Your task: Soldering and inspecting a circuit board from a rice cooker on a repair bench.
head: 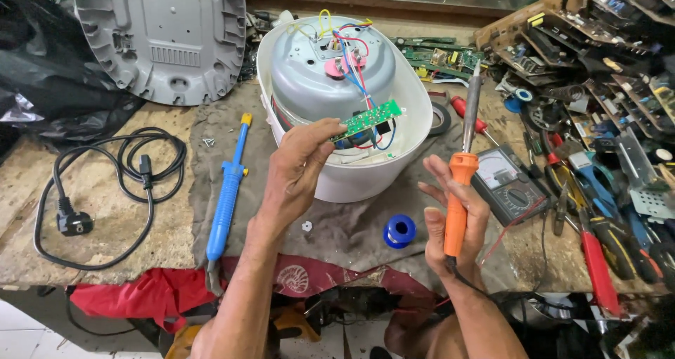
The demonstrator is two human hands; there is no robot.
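My left hand [301,163] pinches a small green circuit board [367,119] that hangs by red, blue and white wires from an upturned white appliance [351,99] with a grey metal underside. My right hand [450,215] grips the orange handle of a soldering iron [460,172]; its metal tip points up and away, right of the appliance and apart from the board. A blue spool of solder wire [399,230] lies on the cloth between my hands.
A blue desoldering pump [228,190] lies to the left, beside a black power cord [105,190]. An analogue multimeter [510,183], black tape roll [441,118], pliers and screwdrivers [598,225] crowd the right. A grey plastic cover [165,35] leans at the back left.
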